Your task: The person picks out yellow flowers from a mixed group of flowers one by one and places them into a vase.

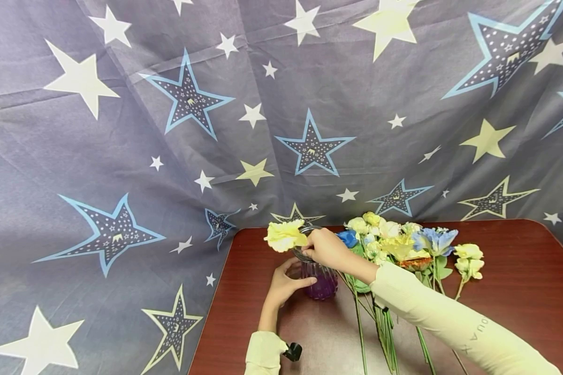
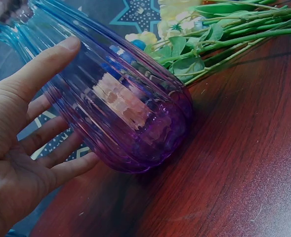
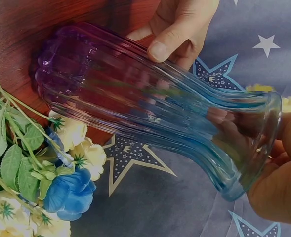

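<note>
A ribbed glass vase [image 1: 321, 285], purple at the base and blue at the rim, stands on a reddish-brown table [image 1: 521, 271]. The left hand [image 1: 283, 285] loosely encircles its side, thumb and spread fingers opposed. The right hand [image 1: 327, 250] curls its fingers at the rim beside a yellow flower [image 1: 285, 237]; whether they pinch its stem cannot be told. Long-stemmed flowers [image 1: 400, 246] lie adjacent.

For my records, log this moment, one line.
left hand: touching ribbed glass vase; right hand: at vase mouth, beside yellow flower; other flowers: on table
</note>
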Available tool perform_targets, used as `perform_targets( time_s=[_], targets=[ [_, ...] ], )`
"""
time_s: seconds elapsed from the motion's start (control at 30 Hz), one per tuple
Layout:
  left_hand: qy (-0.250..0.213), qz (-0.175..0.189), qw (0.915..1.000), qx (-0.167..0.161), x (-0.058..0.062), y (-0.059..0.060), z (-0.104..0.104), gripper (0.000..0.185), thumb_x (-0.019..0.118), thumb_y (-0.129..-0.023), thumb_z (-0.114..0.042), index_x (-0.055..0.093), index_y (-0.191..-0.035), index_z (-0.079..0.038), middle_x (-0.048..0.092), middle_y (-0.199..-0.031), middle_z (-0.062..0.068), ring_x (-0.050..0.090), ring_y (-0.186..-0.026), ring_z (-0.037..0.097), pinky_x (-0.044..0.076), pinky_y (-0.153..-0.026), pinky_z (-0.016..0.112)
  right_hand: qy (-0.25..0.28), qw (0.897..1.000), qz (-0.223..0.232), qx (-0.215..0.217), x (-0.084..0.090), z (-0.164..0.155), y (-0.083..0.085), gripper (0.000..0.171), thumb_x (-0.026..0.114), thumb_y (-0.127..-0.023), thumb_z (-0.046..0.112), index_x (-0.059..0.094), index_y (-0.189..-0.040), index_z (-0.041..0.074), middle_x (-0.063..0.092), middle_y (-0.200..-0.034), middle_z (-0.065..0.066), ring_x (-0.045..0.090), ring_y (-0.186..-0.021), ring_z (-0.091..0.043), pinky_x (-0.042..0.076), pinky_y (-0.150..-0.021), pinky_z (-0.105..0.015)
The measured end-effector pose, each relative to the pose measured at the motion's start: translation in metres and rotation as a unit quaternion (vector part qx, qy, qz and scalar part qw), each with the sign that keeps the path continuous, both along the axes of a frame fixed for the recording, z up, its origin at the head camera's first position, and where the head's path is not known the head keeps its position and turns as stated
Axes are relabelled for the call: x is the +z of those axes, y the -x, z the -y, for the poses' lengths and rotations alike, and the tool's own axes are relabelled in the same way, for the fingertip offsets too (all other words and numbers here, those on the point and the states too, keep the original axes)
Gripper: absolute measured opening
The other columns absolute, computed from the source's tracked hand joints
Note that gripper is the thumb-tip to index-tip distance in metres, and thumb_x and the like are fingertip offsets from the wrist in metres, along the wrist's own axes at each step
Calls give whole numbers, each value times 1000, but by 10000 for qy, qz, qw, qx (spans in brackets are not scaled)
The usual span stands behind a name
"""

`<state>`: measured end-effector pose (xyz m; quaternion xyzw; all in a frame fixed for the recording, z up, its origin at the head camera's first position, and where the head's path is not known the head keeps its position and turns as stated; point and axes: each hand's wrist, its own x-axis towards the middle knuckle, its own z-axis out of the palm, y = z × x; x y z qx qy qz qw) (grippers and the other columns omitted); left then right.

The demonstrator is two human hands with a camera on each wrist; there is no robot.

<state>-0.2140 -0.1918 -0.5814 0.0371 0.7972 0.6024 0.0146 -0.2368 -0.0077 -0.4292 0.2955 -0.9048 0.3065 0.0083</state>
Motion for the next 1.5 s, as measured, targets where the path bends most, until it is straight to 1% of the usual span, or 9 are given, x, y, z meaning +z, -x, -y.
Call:
perform_targets(
  time_s=[0.17, 0.43, 0.6, 0.73, 0.9, 1.03, 1.23, 1.37, 1.5],
  targets=[
    [-84, -7, 10000, -21, 0, 0, 0, 65, 91, -76, -21, 64, -134, -11, 69, -127, 15, 67, -118, 30, 54, -102, 50, 12, 9992, 276, -288, 0, 1, -1, 31, 79, -89, 13, 66, -61, 8, 42, -45, 7, 35, -43, -6, 28, -46, -17],
    [-197, -13, 9998, -52, -2, 1, 0, 64, 91, -76, -19, 64, -133, -10, 69, -126, 16, 68, -117, 32, 57, -99, 44, 243, 9992, 177, -261, -2, -2, -1, 31, 79, -90, 14, 65, -63, 7, 40, -47, 6, 35, -43, -5, 28, -45, -17],
    [-297, -5, 9995, -61, -2, 2, 0, 63, 91, -75, -18, 65, -132, -11, 70, -125, 16, 68, -115, 30, 58, -97, 41, 706, 9975, 97, 9, -4, -7, 1, 27, 77, -91, 13, 70, -66, 5, 48, -50, 6, 38, -44, -4, 32, -48, -16],
    [-371, -48, 9993, -75, -3, 2, 0, 62, 91, -75, -16, 65, -131, -10, 70, -124, 17, 68, -115, 31, 58, -96, 42, 1045, 9936, 405, 139, -2, -11, 1, 24, 75, -92, 13, 73, -70, 4, 55, -52, 2, 38, -45, -4, 32, -49, -17],
    [-338, -41, 9994, -12, -4, 2, -1, 61, 91, -75, -14, 65, -131, -10, 71, -123, 16, 69, -113, 29, 58, -97, 44, 1252, 9897, 659, 202, 2, -17, 0, 26, 75, -93, 12, 71, -69, 2, 62, -56, -3, 42, -47, -4, 34, -49, -18],
    [-352, -63, 9994, 37, -4, 3, -3, 62, 90, -75, -11, 65, -131, -8, 71, -122, 17, 70, -111, 29, 58, -95, 44, 1347, 9887, 569, 317, 9, -23, -2, 29, 73, -94, 10, 69, -67, 0, 66, -60, -10, 42, -49, -4, 35, -51, -18],
    [-323, -51, 9994, 83, -3, 3, -3, 62, 91, -74, -10, 66, -130, -7, 71, -121, 18, 69, -109, 28, 58, -94, 41, 1520, 9876, 246, 322, 19, -36, 1, 12, 71, -93, 6, 80, -86, 4, 77, -81, -11, 60, -62, -4, 49, -60, -21],
    [-386, -82, 9992, 71, -3, 2, -3, 61, 92, -73, -13, 66, -129, -10, 72, -120, 14, 70, -109, 24, 58, -95, 42, 1763, 9837, 325, 164, 29, -46, 2, 11, 71, -94, 8, 81, -98, 5, 80, -92, -11, 73, -76, -13, 60, -72, -28],
    [-422, -67, 9990, 94, -5, 2, -3, 62, 91, -73, -11, 66, -130, -9, 72, -121, 16, 69, -111, 30, 56, -97, 50, 1964, 9801, 286, -49, 41, -59, 0, 12, 73, -93, 8, 81, -102, 4, 80, -97, -12, 76, -81, -18, 62, -75, -29]
  ],
)
